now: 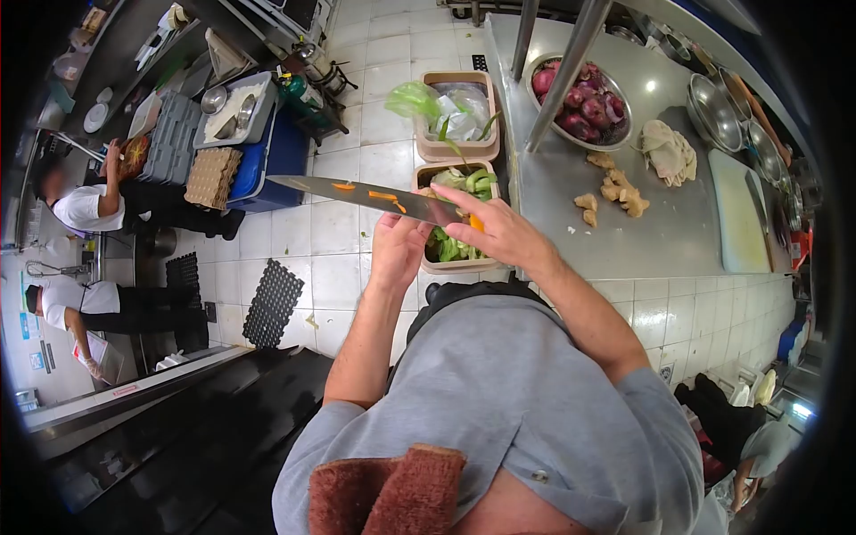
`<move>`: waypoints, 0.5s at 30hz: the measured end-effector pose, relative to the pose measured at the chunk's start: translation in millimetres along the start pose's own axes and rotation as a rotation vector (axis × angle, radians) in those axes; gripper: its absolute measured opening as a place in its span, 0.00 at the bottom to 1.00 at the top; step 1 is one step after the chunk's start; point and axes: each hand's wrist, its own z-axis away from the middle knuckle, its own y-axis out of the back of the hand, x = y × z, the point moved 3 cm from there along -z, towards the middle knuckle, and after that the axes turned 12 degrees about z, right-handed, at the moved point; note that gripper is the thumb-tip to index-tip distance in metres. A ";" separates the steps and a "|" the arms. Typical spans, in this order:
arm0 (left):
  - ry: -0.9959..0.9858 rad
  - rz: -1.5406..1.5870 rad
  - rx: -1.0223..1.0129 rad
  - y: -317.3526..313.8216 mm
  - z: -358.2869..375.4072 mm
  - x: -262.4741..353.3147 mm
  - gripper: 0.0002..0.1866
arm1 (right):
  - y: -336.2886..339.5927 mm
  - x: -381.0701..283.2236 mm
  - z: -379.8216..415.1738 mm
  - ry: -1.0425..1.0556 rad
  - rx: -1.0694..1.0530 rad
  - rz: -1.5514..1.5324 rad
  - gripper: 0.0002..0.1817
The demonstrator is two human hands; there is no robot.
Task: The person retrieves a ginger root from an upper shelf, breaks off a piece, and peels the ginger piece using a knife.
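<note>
— Orange shreds cling to the flat of our chef's knife [374, 198], don't they?

— They do. We hold the knife level in front of us, over the tiled floor [357, 232], with its tip pointing toward the blue crate [267, 165] by the far bench.

— Which of our hands has the handle?

— Our left hand [399, 247] is closed around it, knuckles toward us, just below the heel of the blade.

— And our right hand [499, 230]?

— It is spread open, fingers [464, 198] laid on the blade near the handle. A small orange piece [477, 223] shows just under those fingers; we cannot tell whether we grip it or whether it merely rests there.

— What lies below the blade?

— A tan tub of green vegetable pieces [459, 218] sits right under our hands, on the floor beside the counter. A second tan tub [457, 111], lined with clear plastic and holding green leaves, is just beyond it.

— And on the steel counter [660, 232]?

— Pieces of ginger [615, 192] lie near the middle, a metal bowl of red onions [580, 98] stands behind them, and a white cutting board [738, 214] lies farther along.

— Anyone else about?

— Two people in white shirts [85, 254] work at the far side, well apart from us.
</note>
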 end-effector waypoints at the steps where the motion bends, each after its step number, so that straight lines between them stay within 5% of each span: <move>1: -0.014 0.014 0.011 0.6 0.1 -1.1 0.11 | -0.9 2.3 0.1 0.006 -0.001 0.010 0.34; 11: 0.113 -0.185 -0.102 14.9 0.8 -21.8 0.07 | -13.4 19.7 -15.2 -0.063 0.133 -0.021 0.30; 15: 0.030 -0.161 0.061 9.2 2.2 -15.7 0.13 | 3.1 35.5 -19.3 -0.143 0.229 -0.104 0.31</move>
